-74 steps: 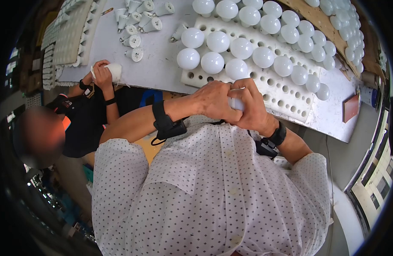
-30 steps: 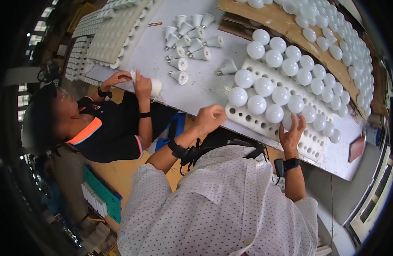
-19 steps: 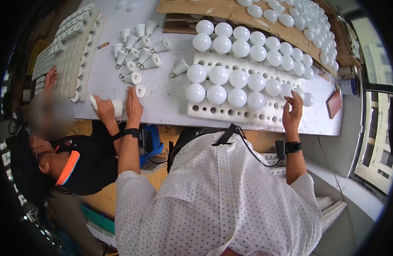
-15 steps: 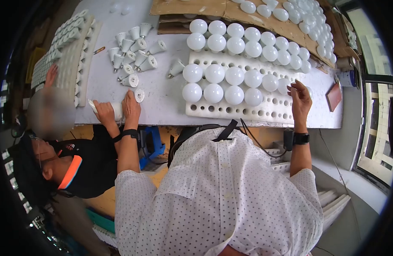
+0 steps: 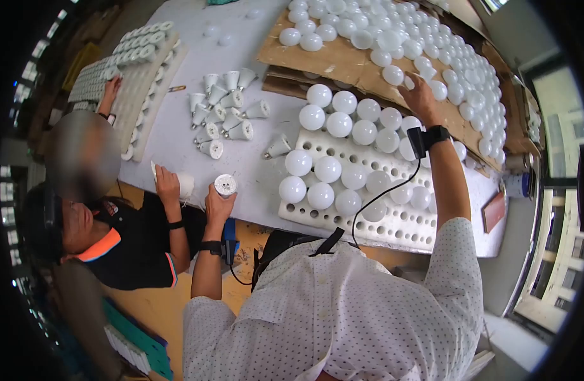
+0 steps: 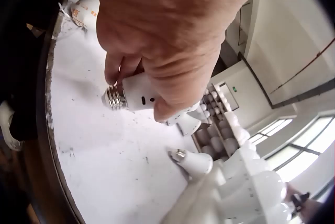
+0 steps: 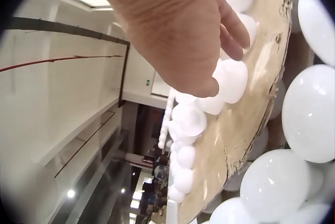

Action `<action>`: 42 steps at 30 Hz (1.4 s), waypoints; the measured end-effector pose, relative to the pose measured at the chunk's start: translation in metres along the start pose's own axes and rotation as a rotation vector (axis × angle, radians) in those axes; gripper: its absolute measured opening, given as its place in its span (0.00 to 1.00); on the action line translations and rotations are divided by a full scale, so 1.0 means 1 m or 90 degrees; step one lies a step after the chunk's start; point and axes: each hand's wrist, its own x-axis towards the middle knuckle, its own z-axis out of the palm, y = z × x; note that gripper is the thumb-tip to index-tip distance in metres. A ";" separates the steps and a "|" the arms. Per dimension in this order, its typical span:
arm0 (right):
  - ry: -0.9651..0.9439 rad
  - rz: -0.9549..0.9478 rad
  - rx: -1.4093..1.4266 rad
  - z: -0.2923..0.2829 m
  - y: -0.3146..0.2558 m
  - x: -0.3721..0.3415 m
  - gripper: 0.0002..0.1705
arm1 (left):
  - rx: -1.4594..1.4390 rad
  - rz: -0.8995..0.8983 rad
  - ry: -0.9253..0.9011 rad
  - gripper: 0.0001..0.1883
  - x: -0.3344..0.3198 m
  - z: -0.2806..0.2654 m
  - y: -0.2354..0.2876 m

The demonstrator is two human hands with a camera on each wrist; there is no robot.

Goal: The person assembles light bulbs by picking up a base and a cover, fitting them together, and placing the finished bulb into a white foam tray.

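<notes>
In my left hand (image 5: pixel 217 207) I grip a white LED bulb base (image 5: pixel 225 185), its round board face up in the head view. The left wrist view shows the base's metal screw cap (image 6: pixel 115 97) sticking out past the fingers. My right hand (image 5: pixel 422 101) reaches over the cardboard (image 5: pixel 343 57), its fingertips at a white bulb cover (image 5: pixel 409 82). In the right wrist view, thumb and fingers stand apart around a cover (image 7: pixel 234 80) among others on the cardboard.
Finished bulbs stand in a white foam tray (image 5: pixel 343 219) between my arms. Several loose bulb bases (image 5: pixel 232 119) lie left of it. A person (image 5: pixel 124 235) at the left holds a white roll (image 5: pixel 186 185). A reddish-brown booklet (image 5: pixel 493 212) lies at right.
My hands have parted from a bulb held together. The right hand left the tray's bulbs and moved up to the cardboard; the left hand took a bulb base and lifted it.
</notes>
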 end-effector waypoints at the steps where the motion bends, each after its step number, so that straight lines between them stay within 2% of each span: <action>1: 0.022 -0.023 -0.101 0.012 0.005 0.014 0.31 | -0.086 -0.055 0.013 0.25 -0.013 -0.004 0.002; 2: -0.051 0.043 -0.112 0.021 0.009 0.026 0.38 | -0.176 -0.085 -0.001 0.27 -0.024 -0.002 -0.006; 4: -0.107 0.121 -0.141 0.042 0.021 0.048 0.47 | -0.372 -0.129 -0.094 0.25 -0.049 -0.011 -0.005; 5: -0.109 0.092 -0.184 0.048 0.021 0.050 0.46 | -0.473 -0.139 -0.141 0.24 -0.061 -0.017 0.000; 7: -0.139 0.114 -0.189 0.046 0.008 0.056 0.45 | -0.766 -0.167 -0.184 0.22 -0.076 -0.031 0.025; 8: -0.135 0.123 -0.221 0.040 -0.001 0.052 0.45 | -0.854 -0.153 -0.196 0.22 -0.078 -0.033 0.031; 9: -0.074 0.090 -0.227 0.038 0.006 0.049 0.42 | -0.853 -0.160 -0.184 0.22 -0.077 -0.036 0.040; 11: 0.123 0.025 -0.092 0.027 0.011 0.037 0.40 | -0.909 -0.105 -0.252 0.23 -0.073 -0.044 0.059; 12: 0.060 0.095 0.153 0.004 -0.012 0.019 0.39 | -0.910 -0.104 -0.252 0.23 -0.067 -0.046 0.068; 13: -0.003 0.164 0.396 -0.019 -0.039 -0.009 0.39 | -0.862 -0.040 -0.318 0.24 -0.060 -0.047 0.077; 14: -0.070 0.139 0.596 -0.030 -0.044 -0.038 0.39 | -0.811 0.024 -0.387 0.25 -0.056 -0.047 0.087; 15: -0.131 0.112 0.795 -0.041 -0.050 -0.066 0.39 | -0.811 0.030 -0.401 0.25 -0.051 -0.047 0.097; 17: -0.196 0.091 0.760 -0.059 -0.103 -0.124 0.39 | -0.636 0.194 -0.471 0.26 -0.039 -0.046 0.119; 19: -0.310 0.129 0.765 -0.063 -0.127 -0.172 0.42 | -0.625 0.251 -0.514 0.29 -0.033 -0.042 0.140; 21: -0.347 0.070 0.724 -0.050 -0.140 -0.203 0.45 | -0.563 0.332 -0.613 0.30 -0.026 -0.041 0.158; 23: -0.317 0.022 0.696 -0.045 -0.158 -0.216 0.46 | -0.543 0.329 -0.678 0.31 -0.026 -0.038 0.169; 24: -0.316 0.062 0.775 -0.043 -0.166 -0.221 0.47 | -0.535 0.374 -0.669 0.29 -0.027 -0.035 0.172; 25: -0.305 0.066 0.774 -0.044 -0.169 -0.223 0.47 | -0.526 0.421 -0.656 0.28 -0.026 -0.033 0.175; 26: -0.324 0.104 0.765 -0.047 -0.172 -0.227 0.47 | -0.524 0.425 -0.667 0.28 -0.025 -0.033 0.177; 27: -0.345 0.144 0.757 -0.049 -0.175 -0.232 0.48 | -0.479 0.374 -0.734 0.31 -0.024 -0.033 0.179; 28: -0.317 0.101 0.717 -0.047 -0.176 -0.235 0.48 | -0.432 0.323 -0.797 0.34 -0.024 -0.034 0.181; 29: -0.310 0.103 0.716 -0.045 -0.174 -0.237 0.48 | -0.429 0.328 -0.800 0.34 -0.022 -0.035 0.185; 31: -0.333 0.074 0.750 -0.039 -0.172 -0.246 0.46 | -0.393 0.307 -0.861 0.29 -0.024 -0.039 0.188; 35: -0.330 0.009 0.659 -0.036 -0.174 -0.246 0.49 | -0.408 0.315 -0.850 0.24 -0.030 -0.038 0.189; 37: -0.331 -0.063 0.547 -0.040 -0.182 -0.243 0.44 | -0.389 0.303 -0.856 0.25 -0.031 -0.038 0.187; 42: -0.377 -0.036 0.574 -0.036 -0.189 -0.244 0.43 | -0.369 0.306 -0.834 0.24 -0.033 -0.041 0.182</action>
